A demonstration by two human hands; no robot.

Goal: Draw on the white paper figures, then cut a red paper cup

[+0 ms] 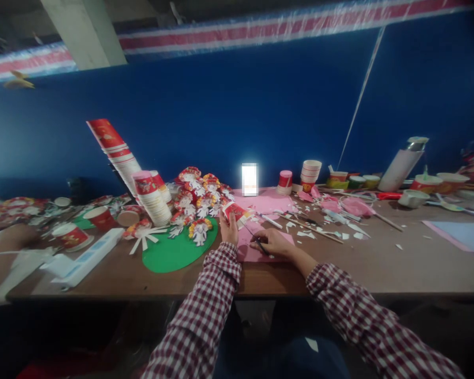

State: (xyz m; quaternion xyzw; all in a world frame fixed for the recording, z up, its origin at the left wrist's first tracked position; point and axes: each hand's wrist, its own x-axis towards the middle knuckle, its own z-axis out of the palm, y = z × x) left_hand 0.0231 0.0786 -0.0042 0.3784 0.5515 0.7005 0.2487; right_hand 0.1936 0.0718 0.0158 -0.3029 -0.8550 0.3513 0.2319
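Note:
My left hand (229, 230) is closed around a red and white paper cup (236, 211), which lies tilted on its side in my fingers. In my right hand (275, 243) is a pair of dark-handled scissors (262, 246), with thin blades pointing up and left toward the cup. Both hands are above a pink sheet (245, 253) on the brown table (319, 273). Left of my left hand, a green rounded sheet (174, 252) lies under several paper-cut figures (200, 230) with red and yellow frilled tops.
Stacked paper cups (155, 202) lean at the left, behind a white power strip (89, 257). White paper scraps (306, 234) and sticks litter the right side. A bright lamp (250, 180) stands at the back. Another person's hand (10, 242) is at the far left.

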